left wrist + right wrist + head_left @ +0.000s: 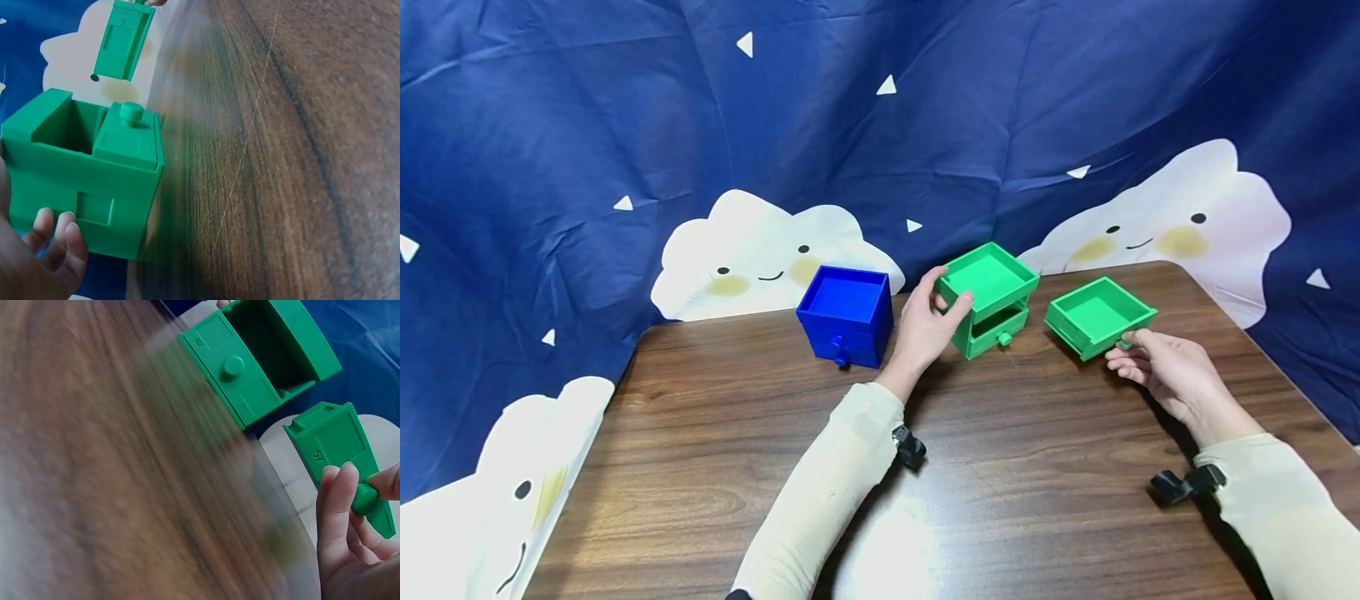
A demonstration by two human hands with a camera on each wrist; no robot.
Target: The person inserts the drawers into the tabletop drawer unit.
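Observation:
My left hand (922, 327) grips the left side of a small green drawer cabinet (988, 282), thumb near its front top edge. The cabinet has a tray-like top, an open upper slot and a lower drawer (128, 134) with a round knob, pushed in. To its right, my right hand (1176, 375) pinches the knob (365, 500) of a separate green drawer (1102, 310), held out away from the cabinet. The drawer has no contents and tilts slightly, its front toward me. In the left wrist view, several fingertips (64, 226) lie against the cabinet's side.
A blue drawer cabinet (850, 321) of like shape stands left of my left hand, a knob on its front. The brown wooden table (1015, 467) ends at a back edge before a blue curtain (820, 100) printed with clouds.

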